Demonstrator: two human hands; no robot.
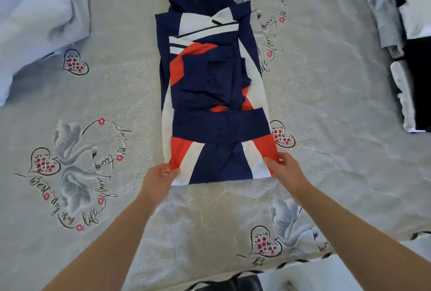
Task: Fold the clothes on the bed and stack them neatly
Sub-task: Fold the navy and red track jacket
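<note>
A navy, red and white jacket [210, 85] lies flat in a long narrow strip down the middle of the bed [326, 104], its sleeves folded in over the front. My left hand [161, 180] pinches the near left corner of the hem. My right hand [284, 169] grips the near right corner. Both hands sit at the jacket's near edge, which is slightly raised off the sheet.
A heap of pale blue and white clothes [35, 18] lies at the far left. A stack of folded black, white and grey clothes [410, 53] sits at the right edge. The bedsheet carries swan and heart prints. The bed's near edge runs along the bottom right.
</note>
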